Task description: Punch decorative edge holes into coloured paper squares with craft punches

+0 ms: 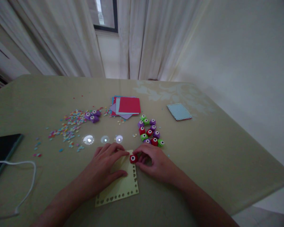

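Observation:
A pale yellow sheet of paper (123, 186) lies on the table in front of me, with small shapes punched along its right and lower edges. Pressing on its left part, my left hand (109, 164) is open, thumb and fingers spread. My right hand (156, 162) pinches a small red paper punch (133, 158) at the sheet's upper right edge. Just beyond that hand stands a cluster of several red, green and purple paper punches (149, 132). The far corner of the sheet is partly hidden by my left fingers.
Colourful paper bits (71, 126) are scattered at the left, beside several purple punches (93, 116). A stack of coloured paper (129, 105) lies farther back, and a light blue edge-punched sheet (179, 111) at the right. A phone (4, 148) and white cable (34, 176) lie at far left.

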`<state>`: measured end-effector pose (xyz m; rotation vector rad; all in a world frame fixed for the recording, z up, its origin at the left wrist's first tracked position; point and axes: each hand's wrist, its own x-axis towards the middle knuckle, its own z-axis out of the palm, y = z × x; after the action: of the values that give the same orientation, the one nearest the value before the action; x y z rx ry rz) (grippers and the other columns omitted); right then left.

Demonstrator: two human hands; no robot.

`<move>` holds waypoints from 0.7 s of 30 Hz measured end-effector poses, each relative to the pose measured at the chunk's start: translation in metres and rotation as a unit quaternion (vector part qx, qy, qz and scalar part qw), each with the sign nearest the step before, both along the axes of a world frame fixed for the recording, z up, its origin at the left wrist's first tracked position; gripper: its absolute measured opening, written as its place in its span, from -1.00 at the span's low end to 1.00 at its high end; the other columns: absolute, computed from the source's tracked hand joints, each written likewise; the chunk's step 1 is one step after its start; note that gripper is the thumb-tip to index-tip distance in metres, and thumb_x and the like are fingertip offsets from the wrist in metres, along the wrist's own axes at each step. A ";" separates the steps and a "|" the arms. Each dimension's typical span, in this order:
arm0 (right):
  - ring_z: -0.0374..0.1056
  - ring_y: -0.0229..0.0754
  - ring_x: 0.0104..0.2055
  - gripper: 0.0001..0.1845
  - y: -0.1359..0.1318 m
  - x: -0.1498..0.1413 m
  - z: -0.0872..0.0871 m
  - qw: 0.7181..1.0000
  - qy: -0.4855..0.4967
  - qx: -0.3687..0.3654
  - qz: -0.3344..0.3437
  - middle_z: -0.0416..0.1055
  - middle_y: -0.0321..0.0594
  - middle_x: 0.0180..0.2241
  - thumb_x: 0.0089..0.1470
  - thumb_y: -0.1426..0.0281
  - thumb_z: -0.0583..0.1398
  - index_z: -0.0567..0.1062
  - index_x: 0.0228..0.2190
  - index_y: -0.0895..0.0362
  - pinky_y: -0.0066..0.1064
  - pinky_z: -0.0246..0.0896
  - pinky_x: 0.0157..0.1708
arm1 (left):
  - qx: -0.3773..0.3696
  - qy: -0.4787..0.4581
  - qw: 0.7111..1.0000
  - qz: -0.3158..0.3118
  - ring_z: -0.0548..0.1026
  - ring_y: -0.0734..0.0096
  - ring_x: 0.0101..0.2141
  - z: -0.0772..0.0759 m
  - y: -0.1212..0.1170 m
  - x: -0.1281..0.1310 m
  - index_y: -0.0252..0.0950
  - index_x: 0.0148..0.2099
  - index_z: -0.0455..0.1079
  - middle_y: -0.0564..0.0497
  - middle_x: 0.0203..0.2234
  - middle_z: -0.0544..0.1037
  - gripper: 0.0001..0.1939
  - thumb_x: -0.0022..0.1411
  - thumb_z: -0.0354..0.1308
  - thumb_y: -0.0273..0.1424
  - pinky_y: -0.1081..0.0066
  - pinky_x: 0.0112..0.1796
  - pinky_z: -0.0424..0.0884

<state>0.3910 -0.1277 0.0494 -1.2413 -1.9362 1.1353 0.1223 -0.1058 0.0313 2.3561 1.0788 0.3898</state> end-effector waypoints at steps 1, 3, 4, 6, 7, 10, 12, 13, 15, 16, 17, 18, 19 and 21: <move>0.54 -0.21 -0.28 -0.74 0.000 0.000 0.000 1.000 0.000 0.001 0.001 0.54 -0.16 -0.13 0.21 0.51 0.37 0.62 -0.05 0.16 -0.37 0.51 -0.23 | 0.001 -0.001 1.000 0.000 0.46 0.05 0.14 0.000 0.000 0.000 0.11 0.25 0.47 0.06 0.13 0.54 -0.44 0.26 0.51 -0.29 0.07 0.12 0.31; 0.53 -0.22 -0.30 -0.73 -0.001 0.000 0.001 1.000 -0.004 0.006 -0.003 0.54 -0.17 -0.13 0.20 0.50 0.37 0.62 -0.05 0.15 -0.37 0.51 -0.25 | 0.008 -0.007 1.000 -0.001 0.47 0.04 0.13 0.000 0.000 0.001 0.11 0.24 0.47 0.06 0.12 0.55 -0.45 0.26 0.51 -0.27 0.06 0.11 0.32; 0.52 -0.23 -0.32 -0.73 -0.002 -0.001 0.001 1.000 -0.005 0.011 -0.008 0.54 -0.17 -0.13 0.20 0.51 0.36 0.62 -0.05 0.14 -0.38 0.50 -0.26 | 0.013 -0.014 1.000 0.000 0.47 0.04 0.12 0.001 0.000 0.002 0.10 0.24 0.47 0.06 0.12 0.55 -0.47 0.28 0.49 -0.25 0.06 0.11 0.33; 0.49 -0.24 -0.33 -0.73 -0.002 -0.001 0.002 0.999 0.000 0.027 -0.034 0.55 -0.18 -0.14 0.21 0.52 0.32 0.61 -0.04 0.12 -0.39 0.46 -0.28 | 0.025 -0.043 0.999 0.010 0.48 0.08 0.13 0.006 0.000 0.008 0.06 0.26 0.45 0.03 0.12 0.55 -0.57 0.40 0.38 -0.22 0.07 0.12 0.34; 0.48 -0.23 -0.33 -0.74 -0.002 -0.002 0.003 0.998 0.007 0.036 -0.055 0.55 -0.19 -0.16 0.22 0.53 0.30 0.60 -0.05 0.11 -0.39 0.44 -0.29 | 0.031 -0.060 0.998 0.018 0.47 0.10 0.13 0.009 0.001 0.012 0.02 0.27 0.43 0.01 0.12 0.54 -0.63 0.48 0.29 -0.22 0.09 0.12 0.35; 0.44 -0.21 -0.32 -0.79 -0.001 -0.003 0.005 0.987 0.050 0.066 -0.140 0.53 -0.24 -0.24 0.24 0.53 0.23 0.55 -0.10 0.09 -0.41 0.37 -0.32 | 0.066 -0.082 0.993 0.050 0.47 0.14 0.09 0.025 0.004 0.037 -0.09 0.23 0.41 -0.04 0.08 0.55 -0.75 0.62 0.04 -0.30 0.12 0.08 0.38; 0.41 -0.20 -0.32 -0.86 -0.001 -0.004 0.005 0.971 0.098 0.088 -0.200 0.48 -0.27 -0.27 0.27 0.49 0.23 0.52 -0.13 0.07 -0.40 0.34 -0.32 | 0.113 -0.043 0.990 0.069 0.48 0.10 0.04 0.034 0.010 0.062 -0.15 0.22 0.40 -0.08 0.05 0.56 -0.73 0.62 -0.03 -0.36 0.09 0.03 0.40; 0.40 -0.20 -0.31 -0.89 -0.001 -0.004 0.005 0.960 0.130 0.100 -0.226 0.47 -0.27 -0.27 0.30 0.45 0.24 0.50 -0.13 0.06 -0.39 0.34 -0.31 | 0.126 -0.029 0.989 0.076 0.47 0.06 0.03 0.038 0.013 0.075 -0.18 0.23 0.39 -0.10 0.06 0.56 -0.71 0.61 -0.05 -0.39 0.05 0.03 0.39; 0.39 -0.19 -0.27 -0.90 -0.002 -0.004 0.005 0.936 0.187 0.125 -0.271 0.45 -0.26 -0.22 0.33 0.41 0.24 0.47 -0.12 0.05 -0.38 0.34 -0.27 | 0.148 -0.014 0.986 0.073 0.44 -0.03 0.07 0.040 0.020 0.101 -0.22 0.27 0.38 -0.17 0.12 0.54 -0.67 0.58 -0.04 -0.40 -0.02 0.05 0.35; 0.37 -0.19 -0.26 -0.89 -0.002 -0.003 0.005 0.924 0.205 0.138 -0.291 0.43 -0.26 -0.21 0.34 0.39 0.24 0.45 -0.10 0.04 -0.38 0.34 -0.26 | 0.158 -0.008 0.985 0.066 0.42 -0.07 0.12 0.039 0.023 0.112 -0.24 0.32 0.35 -0.20 0.18 0.51 -0.64 0.57 -0.02 -0.40 -0.05 0.09 0.32; 0.36 -0.19 -0.26 -0.88 -0.002 -0.002 0.005 0.914 0.214 0.151 -0.308 0.42 -0.26 -0.20 0.34 0.39 0.25 0.44 -0.09 0.04 -0.38 0.34 -0.26 | 0.166 -0.004 0.985 0.054 0.39 -0.09 0.16 0.036 0.025 0.122 -0.23 0.36 0.32 -0.21 0.22 0.49 -0.60 0.56 0.00 -0.39 -0.07 0.13 0.29; 0.34 -0.19 -0.26 -0.86 -0.002 -0.001 0.005 0.908 0.214 0.160 -0.322 0.40 -0.26 -0.20 0.34 0.38 0.25 0.43 -0.09 0.03 -0.38 0.33 -0.25 | 0.172 0.000 0.984 0.038 0.38 -0.08 0.18 0.033 0.027 0.129 -0.22 0.39 0.30 -0.20 0.25 0.47 -0.57 0.54 0.03 -0.38 -0.06 0.15 0.27; 0.32 -0.19 -0.26 -0.86 -0.002 -0.001 0.004 0.905 0.208 0.165 -0.332 0.39 -0.27 -0.20 0.34 0.38 0.26 0.43 -0.08 0.03 -0.37 0.32 -0.25 | 0.176 0.002 0.984 0.022 0.38 -0.06 0.19 0.029 0.028 0.134 -0.21 0.40 0.29 -0.19 0.26 0.47 -0.54 0.53 0.04 -0.37 -0.03 0.16 0.27; 0.31 -0.17 -0.24 -0.86 -0.001 0.000 0.004 0.907 0.190 0.167 -0.338 0.38 -0.26 -0.20 0.34 0.38 0.26 0.43 -0.08 0.03 -0.35 0.32 -0.22 | 0.180 0.006 0.984 0.002 0.37 -0.05 0.19 0.021 0.029 0.137 -0.21 0.42 0.28 -0.19 0.25 0.47 -0.52 0.52 0.05 -0.36 -0.02 0.16 0.27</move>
<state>0.3913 -0.1291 0.0532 -1.2362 -1.1892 0.5895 0.2593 -0.0764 0.0520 2.6722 1.0944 0.6163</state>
